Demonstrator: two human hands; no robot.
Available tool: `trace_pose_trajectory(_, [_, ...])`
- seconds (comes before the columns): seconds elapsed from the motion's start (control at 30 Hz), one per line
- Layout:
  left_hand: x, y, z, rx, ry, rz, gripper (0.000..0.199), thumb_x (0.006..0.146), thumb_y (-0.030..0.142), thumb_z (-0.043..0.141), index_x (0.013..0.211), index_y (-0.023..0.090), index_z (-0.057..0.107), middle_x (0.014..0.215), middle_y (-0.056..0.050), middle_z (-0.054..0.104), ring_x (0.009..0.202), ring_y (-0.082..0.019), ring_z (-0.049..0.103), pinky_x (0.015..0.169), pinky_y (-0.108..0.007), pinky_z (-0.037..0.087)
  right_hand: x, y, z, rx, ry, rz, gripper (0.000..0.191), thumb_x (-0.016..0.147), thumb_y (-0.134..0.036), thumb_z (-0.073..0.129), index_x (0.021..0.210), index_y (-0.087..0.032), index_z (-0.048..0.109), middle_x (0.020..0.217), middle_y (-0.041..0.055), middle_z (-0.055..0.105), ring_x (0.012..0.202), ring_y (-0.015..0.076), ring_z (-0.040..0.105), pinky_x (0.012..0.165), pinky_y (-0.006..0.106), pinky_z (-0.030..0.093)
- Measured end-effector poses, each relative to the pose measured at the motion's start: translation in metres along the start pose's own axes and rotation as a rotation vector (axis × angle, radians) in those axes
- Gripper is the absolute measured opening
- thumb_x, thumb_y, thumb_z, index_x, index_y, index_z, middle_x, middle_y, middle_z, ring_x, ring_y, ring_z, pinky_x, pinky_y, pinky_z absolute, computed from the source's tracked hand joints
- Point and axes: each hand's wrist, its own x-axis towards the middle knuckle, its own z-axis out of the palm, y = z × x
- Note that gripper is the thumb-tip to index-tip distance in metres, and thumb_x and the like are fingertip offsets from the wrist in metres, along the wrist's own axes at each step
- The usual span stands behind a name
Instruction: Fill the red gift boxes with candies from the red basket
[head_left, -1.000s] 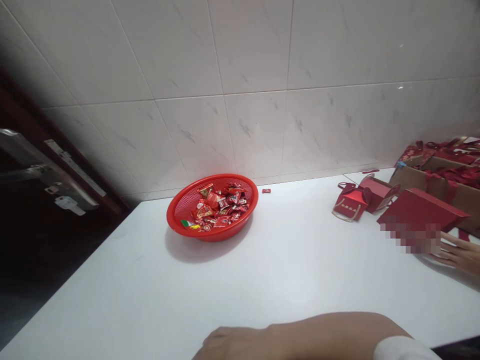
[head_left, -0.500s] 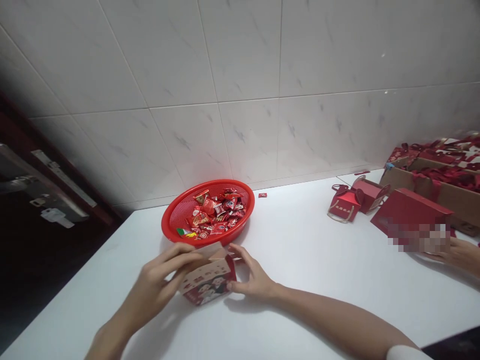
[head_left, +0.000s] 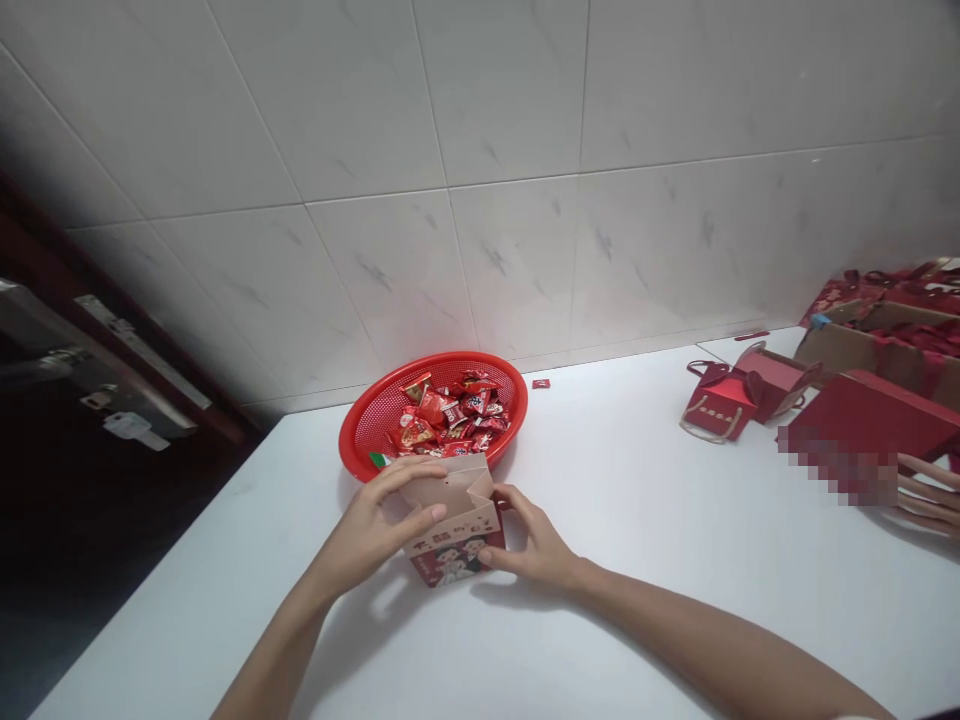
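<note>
Left hand (head_left: 365, 537) spans the open printed gift box (head_left: 452, 558), right hand (head_left: 546, 552) pinches its side; gentle pressure should avoid creasing.

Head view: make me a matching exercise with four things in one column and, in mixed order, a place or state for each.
Things
1. Printed box
2. Red basket
3. Key
4. Small red packet

Places or states
A. Hangs by the metal door plate
B. Lies on the white table near the tiled wall
C. Open at the top, between the left hand and right hand
D. Holds wrapped sweets

Right pairs: 1-C, 2-D, 3-A, 4-B
</note>
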Motion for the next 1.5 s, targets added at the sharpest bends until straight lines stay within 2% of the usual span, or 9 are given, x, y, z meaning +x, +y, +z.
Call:
trace_pose_trajectory(0.17, [-0.007,-0.002,0.000,0.015,-0.070,0.031,0.034,0.090,0.047,0.063,0.118,0.030,0.071,0.134,-0.006,0.065,0.127,-0.028,0.058,0.107,-0.044,0.050,-0.001,-0.003,0.000,0.031,-0.008,0.040,0.070,0.076,-0.057,0.077,0.133,-0.024,0.052,0.130,0.0106,0.061,0.117,0.0271,0.057,0.102,0.045,0.046])
trace_pose_trajectory(0.33, [-0.007,-0.005,-0.014,-0.018,-0.168,0.086,0.023,0.095,0.040,0.058,0.105,0.033,0.078,0.140,-0.006,0.060,0.130,-0.029,0.057,0.102,-0.045,0.055,0.000,-0.001,0.001,-0.010,-0.034,0.072,0.069,0.072,-0.056,0.080,0.128,-0.023,0.057,0.124,0.0095,0.064,0.112,0.0268,0.059,0.098,0.042,0.047])
trace_pose_trajectory(0.57, [0.039,-0.014,-0.047,-0.169,-0.136,0.068,0.027,0.093,0.044,0.060,0.099,0.025,0.079,0.113,-0.010,0.075,0.113,-0.027,0.067,0.097,-0.044,0.056,0.002,-0.004,0.001,-0.015,-0.094,0.088,0.061,0.072,-0.053,0.081,0.123,-0.024,0.064,0.120,0.0086,0.066,0.109,0.0273,0.061,0.097,0.041,0.047])
trace_pose_trajectory(0.73, [0.094,-0.031,-0.041,0.079,-0.443,0.002,0.043,0.088,0.050,0.061,0.119,0.022,0.071,0.120,-0.007,0.072,0.109,-0.025,0.066,0.093,-0.034,0.054,0.002,-0.007,0.000,-0.007,-0.120,0.116,0.068,0.070,-0.054,0.083,0.127,-0.024,0.061,0.125,0.0095,0.063,0.113,0.0286,0.059,0.101,0.043,0.045])
trace_pose_trajectory(0.83, [0.115,-0.032,-0.019,0.251,-0.665,0.060,0.053,0.086,0.045,0.062,0.134,0.023,0.062,0.130,-0.009,0.065,0.111,-0.025,0.064,0.093,-0.032,0.052,-0.001,-0.003,0.000,-0.007,-0.139,0.132,0.078,0.068,-0.056,0.083,0.133,-0.025,0.055,0.129,0.0107,0.060,0.118,0.0300,0.056,0.104,0.045,0.044])
trace_pose_trajectory(0.9, [0.123,-0.028,-0.002,0.385,-0.729,0.112,0.061,0.085,0.037,0.063,0.144,0.026,0.053,0.140,-0.011,0.056,0.119,-0.026,0.059,0.097,-0.034,0.050,-0.004,0.001,0.001,-0.004,-0.142,0.143,0.083,0.068,-0.058,0.083,0.137,-0.025,0.051,0.132,0.0117,0.058,0.121,0.0307,0.055,0.105,0.045,0.043])
trace_pose_trajectory(1.1, [0.146,-0.021,0.026,0.742,-0.768,0.189,0.067,0.075,0.036,0.071,0.140,0.025,0.058,0.127,-0.014,0.057,0.114,-0.033,0.060,0.092,-0.038,0.050,-0.007,0.008,0.002,-0.016,-0.141,0.149,0.088,0.068,-0.058,0.082,0.142,-0.025,0.047,0.133,0.0130,0.056,0.123,0.0322,0.053,0.105,0.046,0.043])
trace_pose_trajectory(1.27, [0.163,-0.033,0.006,0.749,-0.705,0.134,0.048,0.075,0.034,0.069,0.122,0.023,0.070,0.128,-0.011,0.062,0.107,-0.029,0.064,0.084,-0.033,0.051,-0.008,0.009,0.001,-0.029,-0.154,0.134,0.086,0.068,-0.057,0.081,0.141,-0.026,0.048,0.136,0.0132,0.055,0.123,0.0330,0.052,0.105,0.048,0.043])
trace_pose_trajectory(1.5, [0.175,-0.077,-0.015,0.691,-0.577,0.046,0.031,0.080,0.027,0.061,0.108,0.022,0.074,0.108,-0.006,0.073,0.098,-0.023,0.066,0.080,-0.027,0.047,-0.009,0.011,0.000,-0.078,-0.161,0.156,0.089,0.067,-0.058,0.081,0.143,-0.026,0.047,0.140,0.0136,0.052,0.126,0.0339,0.051,0.107,0.048,0.042])
